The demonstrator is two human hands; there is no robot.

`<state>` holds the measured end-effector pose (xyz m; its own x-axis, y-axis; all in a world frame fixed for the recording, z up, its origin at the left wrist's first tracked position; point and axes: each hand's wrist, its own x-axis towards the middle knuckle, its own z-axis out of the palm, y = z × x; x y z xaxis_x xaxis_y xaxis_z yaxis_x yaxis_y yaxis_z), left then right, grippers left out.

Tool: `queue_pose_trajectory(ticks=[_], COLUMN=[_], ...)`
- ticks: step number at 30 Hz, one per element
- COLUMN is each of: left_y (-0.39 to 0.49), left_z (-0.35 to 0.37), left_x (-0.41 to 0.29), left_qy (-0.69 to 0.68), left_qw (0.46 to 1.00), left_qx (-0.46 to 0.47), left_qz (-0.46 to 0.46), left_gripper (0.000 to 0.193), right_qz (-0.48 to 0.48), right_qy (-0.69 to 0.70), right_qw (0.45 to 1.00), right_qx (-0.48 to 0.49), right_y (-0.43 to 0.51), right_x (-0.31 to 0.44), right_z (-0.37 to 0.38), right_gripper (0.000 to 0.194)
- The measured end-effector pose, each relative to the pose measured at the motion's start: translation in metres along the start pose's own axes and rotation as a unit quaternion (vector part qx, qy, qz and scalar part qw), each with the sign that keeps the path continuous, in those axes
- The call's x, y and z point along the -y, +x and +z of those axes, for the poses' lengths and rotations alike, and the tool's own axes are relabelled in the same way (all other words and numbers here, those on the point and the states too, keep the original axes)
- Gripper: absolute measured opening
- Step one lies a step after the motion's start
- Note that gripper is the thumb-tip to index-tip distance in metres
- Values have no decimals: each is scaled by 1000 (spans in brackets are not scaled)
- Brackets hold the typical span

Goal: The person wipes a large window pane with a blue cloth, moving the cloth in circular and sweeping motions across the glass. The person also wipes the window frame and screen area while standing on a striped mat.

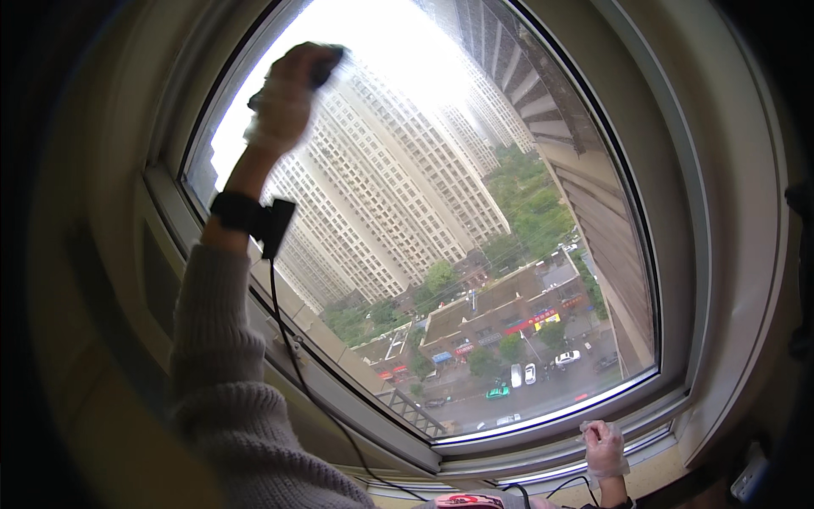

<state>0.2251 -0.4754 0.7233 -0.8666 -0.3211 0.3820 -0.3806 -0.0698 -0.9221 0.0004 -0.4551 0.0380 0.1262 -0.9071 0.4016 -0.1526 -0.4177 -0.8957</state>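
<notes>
High on the left, my left hand (283, 95) is raised in front of the window pane (394, 191) and grips a dark object (327, 65). Motion blurs both, so its kind cannot be told. A thin clear glove covers this hand; a black strap with a flat black block (278, 229) is on the wrist, and a black cable (299, 375) runs down from it. Low on the right, my right hand (604, 447), also in a clear plastic glove, has its fingers curled in beside the lower window frame. Nothing shows in it.
The pale window frame (674, 254) surrounds the glass. A lower rail (559, 439) and a sill (661, 461) run along the bottom. A window fitting (297, 347) sits on the left frame. Outside, far below, are tall buildings, trees and parked cars. A white device (750, 474) lies at the lower right.
</notes>
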Motion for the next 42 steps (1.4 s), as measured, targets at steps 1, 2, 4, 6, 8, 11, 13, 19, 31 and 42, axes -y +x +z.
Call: queue_pose_trajectory(ticks=[1,2,4,6,8,11,13,19,31,42], left_y=[12,18,30,17,-5,-61,-77,-46,-209,-39], left_z=[-11,-18,-18,-16,-7,-5,-5,-12,-54,9], left_x=[40,67,78,30,-52,-179,-205,-51,200,114], left_qy=[-2,-42,-21,105,-7,-147,-171,-47,178,527], left_qw=[998,993,989,988,997,947,926,999,873,837], left_qx=[-30,-65,-94,-87,-42,161,88,-24,64,54], left_qz=[-54,-94,-110,-74,-62,236,326,-11,-449,-142], left_gripper=[36,33,31,32,38,36,37,38,22,23], right_qz=[1,0,-11,-2,30,-11,-2,29,23,-23], right_qy=[2,3,-20,-28,-24,-8,-5,25,32,26], right_qw=[1000,1000,1000,999,999,1000,1000,997,998,998], right_qx=[7,1,-17,-20,-3,-13,14,74,43,50], right_y=[0,-2,-1,1,4,5,4,7,18,14], right_x=[0,-1,-3,-5,-6,-4,-2,-4,2,-28], right_z=[1,1,-1,-3,-4,-1,3,10,10,22], right_gripper=[5,6,3,3,5,4,4,6,2,3])
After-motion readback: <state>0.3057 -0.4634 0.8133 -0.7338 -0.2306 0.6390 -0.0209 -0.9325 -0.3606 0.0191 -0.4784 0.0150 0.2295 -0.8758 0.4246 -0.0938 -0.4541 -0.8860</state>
